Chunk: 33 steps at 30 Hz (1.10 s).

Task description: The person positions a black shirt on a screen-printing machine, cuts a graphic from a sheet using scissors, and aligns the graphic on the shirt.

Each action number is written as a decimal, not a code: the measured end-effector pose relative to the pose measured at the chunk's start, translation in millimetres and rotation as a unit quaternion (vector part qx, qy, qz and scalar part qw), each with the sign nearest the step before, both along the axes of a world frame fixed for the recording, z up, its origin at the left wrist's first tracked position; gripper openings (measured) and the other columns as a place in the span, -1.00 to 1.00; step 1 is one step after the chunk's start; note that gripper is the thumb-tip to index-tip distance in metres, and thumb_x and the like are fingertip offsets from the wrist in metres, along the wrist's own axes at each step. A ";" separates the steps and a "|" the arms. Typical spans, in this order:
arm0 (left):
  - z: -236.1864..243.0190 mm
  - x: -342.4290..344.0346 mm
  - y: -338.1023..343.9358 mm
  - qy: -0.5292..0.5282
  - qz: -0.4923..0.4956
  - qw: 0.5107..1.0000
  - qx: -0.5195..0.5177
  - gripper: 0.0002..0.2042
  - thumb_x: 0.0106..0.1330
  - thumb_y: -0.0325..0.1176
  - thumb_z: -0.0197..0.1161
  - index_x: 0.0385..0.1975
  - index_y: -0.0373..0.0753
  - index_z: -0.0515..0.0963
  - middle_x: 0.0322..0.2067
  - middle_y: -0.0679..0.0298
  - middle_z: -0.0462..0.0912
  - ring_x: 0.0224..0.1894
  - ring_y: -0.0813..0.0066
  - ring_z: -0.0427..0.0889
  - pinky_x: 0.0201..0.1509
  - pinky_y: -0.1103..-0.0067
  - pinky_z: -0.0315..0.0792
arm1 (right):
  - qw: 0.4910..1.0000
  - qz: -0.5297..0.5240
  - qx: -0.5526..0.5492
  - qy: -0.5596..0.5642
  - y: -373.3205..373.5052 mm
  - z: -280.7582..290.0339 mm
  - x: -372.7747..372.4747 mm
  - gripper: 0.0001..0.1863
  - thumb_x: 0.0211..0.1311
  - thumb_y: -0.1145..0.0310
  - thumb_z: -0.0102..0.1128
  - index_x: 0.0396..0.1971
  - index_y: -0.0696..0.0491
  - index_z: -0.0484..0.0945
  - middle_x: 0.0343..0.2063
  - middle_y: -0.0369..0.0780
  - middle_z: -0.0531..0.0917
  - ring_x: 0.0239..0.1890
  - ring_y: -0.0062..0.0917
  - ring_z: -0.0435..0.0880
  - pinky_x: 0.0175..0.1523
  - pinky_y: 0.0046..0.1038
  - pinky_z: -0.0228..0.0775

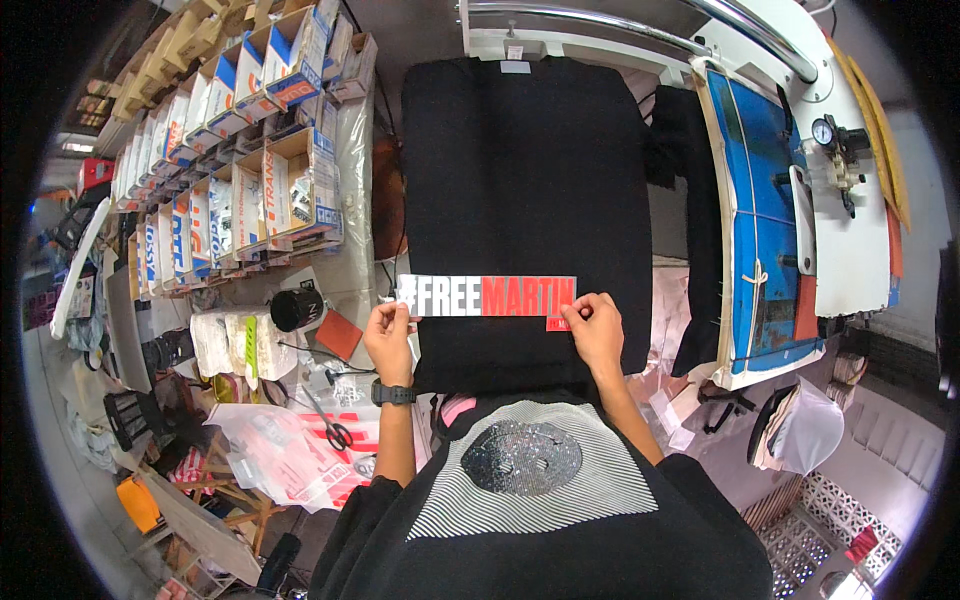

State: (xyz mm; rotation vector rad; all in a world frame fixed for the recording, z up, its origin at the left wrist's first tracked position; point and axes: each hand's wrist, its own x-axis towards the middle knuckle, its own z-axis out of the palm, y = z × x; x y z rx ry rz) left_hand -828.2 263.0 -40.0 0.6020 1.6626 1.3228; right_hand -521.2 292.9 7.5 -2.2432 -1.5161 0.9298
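Observation:
Both hands hold a clear transfer sheet (480,297) with white and red block lettering, level across the lower half of a black T-shirt (525,180). My left hand (391,335) pinches its left end, and my right hand (597,330) pinches its lower right corner, where a small red patch shows. The shirt is spread flat over a press bed, its collar at the far end. Whether the sheet touches the cloth or hovers just above it, I cannot tell.
Cardboard bins (250,190) stand along the left. Scissors (335,430) lie on printed film (280,455) near a black mug (297,310). At the right stands a blue-covered press platen (755,215) with a pressure gauge (823,131). Metal rails (600,18) cross the far end.

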 end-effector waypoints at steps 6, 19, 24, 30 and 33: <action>-7.7 -3.0 -11.2 -0.015 -0.001 1.000 -0.020 -0.86 0.36 -0.46 0.28 -0.17 -0.36 0.54 -0.36 0.26 0.66 -0.37 0.53 0.69 -0.31 0.68 0.53 | 0.994 0.017 0.049 -0.093 -5.2 6.5 -11.5 -0.58 0.06 0.09 0.43 -0.23 0.09 0.57 -0.27 -0.19 0.58 -0.24 -0.30 0.65 -0.17 -0.26 0.50; 6.1 12.3 -25.8 -0.040 -0.010 0.999 -0.018 -0.86 0.36 -0.52 0.26 -0.17 -0.41 0.51 -0.34 0.19 0.65 -0.34 0.44 0.72 -0.25 0.63 0.62 | 0.952 -0.059 0.027 0.301 -5.3 -7.4 32.3 -0.73 0.09 0.36 0.48 -0.39 0.16 0.54 -0.56 -0.31 0.63 -0.57 -0.76 0.49 -0.44 -0.65 0.31; 3.4 22.4 -39.4 -0.064 -0.011 0.997 -0.037 -0.86 0.35 -0.51 0.27 -0.18 -0.40 0.52 -0.35 0.22 0.66 -0.35 0.44 0.73 -0.28 0.64 0.62 | 0.924 -0.053 -0.025 0.379 -18.5 -14.2 61.9 -0.80 0.23 0.34 0.36 -0.33 0.17 0.61 -0.57 -0.41 0.57 -0.55 -0.82 0.45 -0.44 -0.70 0.25; 7.0 29.2 -5.4 0.098 -0.057 0.992 -0.058 -0.76 0.31 -0.41 0.34 -0.10 -0.41 0.66 -0.39 0.27 0.69 -0.36 0.57 0.67 -0.30 0.66 0.53 | 0.960 -0.002 0.110 0.257 10.8 -28.1 73.7 -0.80 0.23 0.33 0.33 -0.34 0.19 0.69 -0.51 -0.31 0.67 -0.48 -0.68 0.55 -0.33 -0.56 0.37; -1.6 36.4 58.0 0.184 -0.041 0.979 0.078 -0.69 0.28 -0.46 0.35 0.01 -0.37 0.63 -0.40 0.32 0.68 -0.37 0.67 0.56 -0.25 0.63 0.47 | 0.963 0.001 0.177 0.202 78.2 -26.0 70.4 -0.79 0.16 0.37 0.35 -0.28 0.19 0.70 -0.46 -0.18 0.73 -0.39 -0.59 0.66 -0.25 -0.49 0.47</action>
